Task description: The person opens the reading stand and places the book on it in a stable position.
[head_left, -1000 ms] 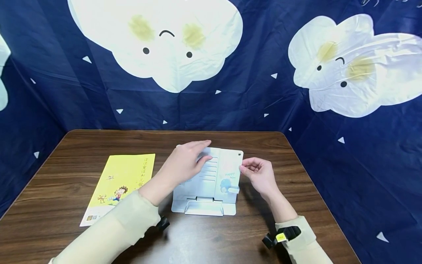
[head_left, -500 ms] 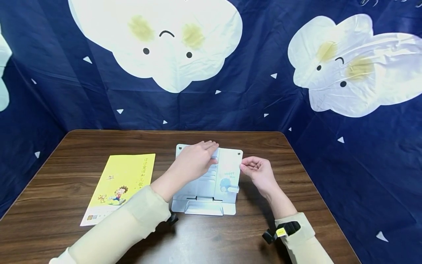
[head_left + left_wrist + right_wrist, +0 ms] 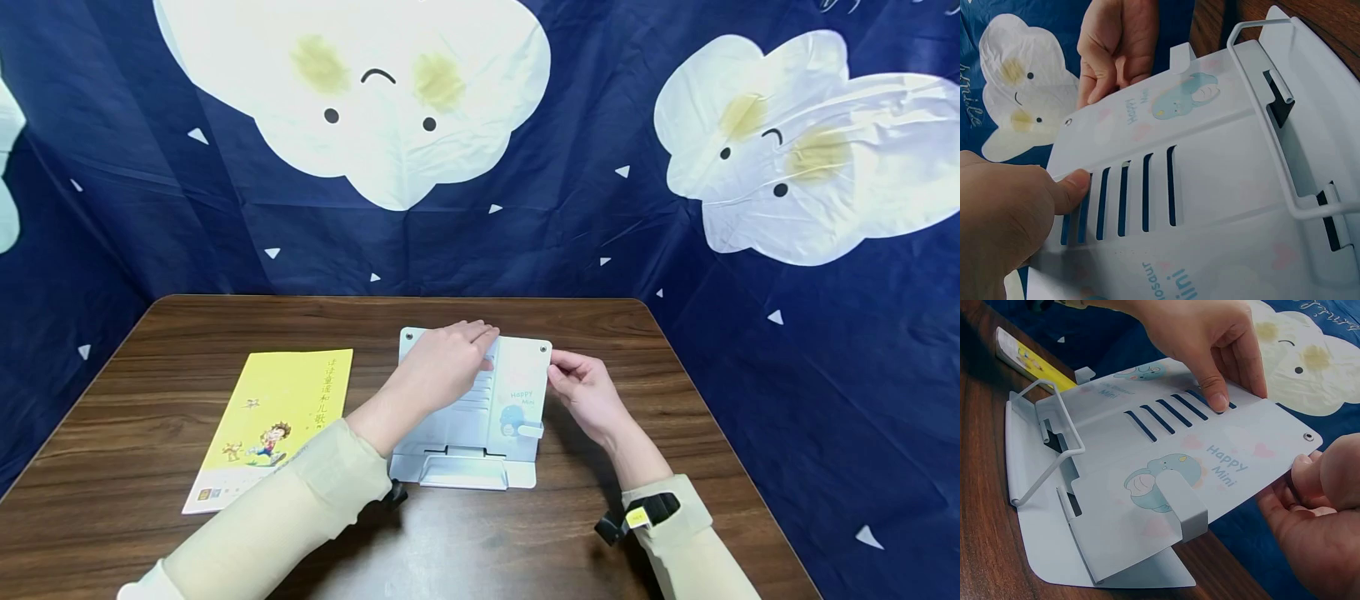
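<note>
a wooden table (image 3: 487, 558) carries everything; a yellow book (image 3: 300, 400) lies on it, off to the left and well apart from the work. the white book stand (image 3: 465, 427) is at the middle of the table, its back panel tilted up from the base, which seems to rest flat on the wood. the step in hand looks like steadying or setting that panel. to do it well, i would let the base bear evenly on the table, share the load between both hands, and move the two upper ends together so the panel does not twist at its hinge. a slow, even pull should serve better than a jerk, and fingers are best kept clear of the gap behind.

the left hand (image 3: 450, 362) grips the top edge of the panel: fingers over the back, mostly hidden, and the left thumb (image 3: 1213, 394) pressed on the front at the end of the slots (image 3: 1124, 200). the right hand (image 3: 588, 396) pinches the panel's right edge near its upper corner, the right thumb (image 3: 1307, 472) against the rim and the fingers bent in beneath. how firmly either hand squeezes, i cannot tell. the small clip (image 3: 1192, 522) sits lower on that same edge, untouched, and the rivet (image 3: 1309, 437) is just beside the right thumb.
</note>
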The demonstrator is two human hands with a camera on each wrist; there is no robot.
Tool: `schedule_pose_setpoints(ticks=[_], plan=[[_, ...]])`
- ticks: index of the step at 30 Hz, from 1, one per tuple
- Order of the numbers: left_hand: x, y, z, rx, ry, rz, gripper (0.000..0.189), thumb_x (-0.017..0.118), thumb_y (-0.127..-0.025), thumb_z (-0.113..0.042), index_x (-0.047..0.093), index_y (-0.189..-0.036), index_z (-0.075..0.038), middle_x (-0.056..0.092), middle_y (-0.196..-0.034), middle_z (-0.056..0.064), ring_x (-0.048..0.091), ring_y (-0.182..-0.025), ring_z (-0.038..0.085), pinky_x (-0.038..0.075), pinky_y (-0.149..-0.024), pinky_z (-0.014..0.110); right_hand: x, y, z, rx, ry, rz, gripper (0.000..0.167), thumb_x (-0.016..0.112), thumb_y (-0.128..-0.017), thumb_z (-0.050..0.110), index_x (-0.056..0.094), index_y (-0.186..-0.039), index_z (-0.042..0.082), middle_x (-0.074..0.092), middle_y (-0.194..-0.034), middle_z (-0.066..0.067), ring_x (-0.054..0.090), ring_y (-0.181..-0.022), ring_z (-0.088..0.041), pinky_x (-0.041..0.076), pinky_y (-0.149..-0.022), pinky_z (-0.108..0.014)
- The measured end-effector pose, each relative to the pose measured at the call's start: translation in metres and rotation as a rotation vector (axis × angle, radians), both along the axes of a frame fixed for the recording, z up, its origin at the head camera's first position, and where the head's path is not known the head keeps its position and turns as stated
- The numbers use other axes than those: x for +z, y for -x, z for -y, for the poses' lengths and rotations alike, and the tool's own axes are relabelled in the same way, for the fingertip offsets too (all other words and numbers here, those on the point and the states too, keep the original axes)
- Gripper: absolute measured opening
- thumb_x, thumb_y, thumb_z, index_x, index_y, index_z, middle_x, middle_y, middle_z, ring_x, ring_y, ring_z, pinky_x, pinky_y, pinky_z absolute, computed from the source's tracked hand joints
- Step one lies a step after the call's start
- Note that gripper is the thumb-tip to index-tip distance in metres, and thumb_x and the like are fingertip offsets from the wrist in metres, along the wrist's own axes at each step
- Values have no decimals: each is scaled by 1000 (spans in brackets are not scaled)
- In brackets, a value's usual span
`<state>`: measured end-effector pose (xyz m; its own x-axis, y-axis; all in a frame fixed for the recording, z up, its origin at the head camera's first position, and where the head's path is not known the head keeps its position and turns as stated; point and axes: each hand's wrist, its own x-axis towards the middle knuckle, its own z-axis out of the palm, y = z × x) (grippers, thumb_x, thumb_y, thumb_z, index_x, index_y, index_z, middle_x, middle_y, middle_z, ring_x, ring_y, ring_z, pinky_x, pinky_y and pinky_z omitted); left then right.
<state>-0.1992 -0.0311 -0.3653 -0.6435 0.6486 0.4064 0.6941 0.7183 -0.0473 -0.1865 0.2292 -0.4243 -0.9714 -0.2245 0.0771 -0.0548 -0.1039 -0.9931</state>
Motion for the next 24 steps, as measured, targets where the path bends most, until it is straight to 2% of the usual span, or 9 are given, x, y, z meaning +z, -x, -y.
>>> schedule_pose_setpoints(ticks=[5,9,19,24], plan=[[-2,-2,2,-30,-15,-26,42,77,-100,-21,70,-135,1,71,-133,13,66,-127,28,53,-105,40,0,-1,-1,55,41,6,37,48,-111,-2,54,-145,-14,73,-123,-8,66,-106,-13,56,-92,-29],[-2,-2,3,-50,-21,-33,41,76,-100,-20,69,-135,1,71,-134,14,65,-128,28,53,-106,40,0,-1,-1,66,57,3,37,47,-110,-5,52,-146,-14,72,-130,-7,66,-114,-13,55,-98,-30],[-4,-2,6,-90,-24,-37,41,75,-101,-17,68,-137,1,70,-136,14,64,-130,29,49,-110,39,-2,-3,-2,113,109,-55,35,48,-107,-10,50,-141,-20,75,-122,-5,69,-110,-12,57,-96,-31],[-4,-2,9,-121,-35,-59,40,75,-100,-15,68,-136,2,70,-135,15,64,-129,30,48,-111,39,-4,-4,-5,159,149,-76,34,49,-106,-12,62,-138,-11,76,-121,-6,70,-108,-13,56,-98,-32]])
